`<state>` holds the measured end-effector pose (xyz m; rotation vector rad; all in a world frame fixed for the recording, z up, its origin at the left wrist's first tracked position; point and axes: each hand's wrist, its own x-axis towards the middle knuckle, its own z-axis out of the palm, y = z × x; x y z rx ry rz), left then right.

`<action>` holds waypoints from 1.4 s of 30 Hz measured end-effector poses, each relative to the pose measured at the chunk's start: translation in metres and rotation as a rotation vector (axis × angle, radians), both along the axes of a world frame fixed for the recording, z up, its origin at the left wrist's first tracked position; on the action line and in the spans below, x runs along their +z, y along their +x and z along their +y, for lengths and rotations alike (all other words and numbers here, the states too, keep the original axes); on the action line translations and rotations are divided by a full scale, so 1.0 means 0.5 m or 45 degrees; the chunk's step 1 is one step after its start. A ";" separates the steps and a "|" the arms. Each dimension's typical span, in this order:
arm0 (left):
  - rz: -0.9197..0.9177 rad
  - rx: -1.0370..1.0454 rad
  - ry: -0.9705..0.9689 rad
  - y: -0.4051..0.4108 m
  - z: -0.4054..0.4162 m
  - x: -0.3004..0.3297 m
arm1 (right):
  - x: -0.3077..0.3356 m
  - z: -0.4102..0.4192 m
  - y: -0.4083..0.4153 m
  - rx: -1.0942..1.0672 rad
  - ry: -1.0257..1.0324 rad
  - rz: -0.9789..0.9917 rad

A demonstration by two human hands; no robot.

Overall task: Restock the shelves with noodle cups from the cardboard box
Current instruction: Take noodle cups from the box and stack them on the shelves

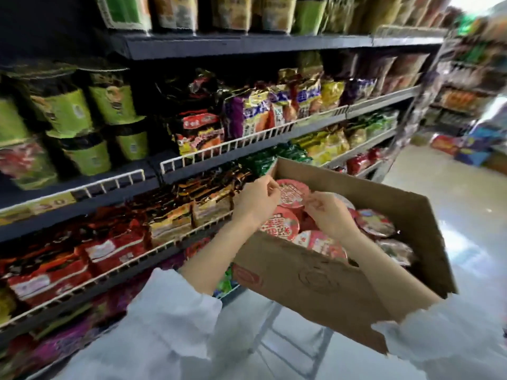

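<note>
An open cardboard box [323,278] sits at centre right, holding several noodle cups with red and pink lids. Both hands reach into its far left corner and hold one red-lidded noodle cup [292,194] between them. My left hand [256,201] grips the cup's left rim with curled fingers. My right hand [327,212] pinches its right rim. Another red cup [281,226] lies just below, partly hidden by my left wrist. More cups [375,222] fill the box's right side.
Dark shelves [247,46] with white wire rails run along the left, packed with noodle packets [203,130]. Green noodle cups [109,105] are stacked on the upper left shelf. A metal frame [277,333] shows under the box. The aisle floor [439,182] stretches away on the right.
</note>
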<state>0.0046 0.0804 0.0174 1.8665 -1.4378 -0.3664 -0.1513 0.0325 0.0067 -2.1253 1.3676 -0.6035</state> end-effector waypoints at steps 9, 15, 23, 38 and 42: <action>-0.333 -0.639 0.511 -0.336 -0.283 -0.134 | -0.059 -0.222 -0.345 0.033 0.179 0.632; -0.603 -0.762 0.832 -0.408 -0.359 -0.242 | -0.164 -0.312 -0.386 0.145 0.409 0.970; -0.736 -0.796 0.776 -0.396 -0.359 -0.285 | -0.220 -0.334 -0.391 0.124 0.505 1.168; 0.187 -1.028 1.434 -0.430 -0.320 -0.288 | -0.211 -0.313 -0.400 0.192 0.475 1.078; 0.190 -1.005 1.319 -0.391 -0.313 -0.267 | -0.195 -0.301 -0.406 0.105 0.426 1.041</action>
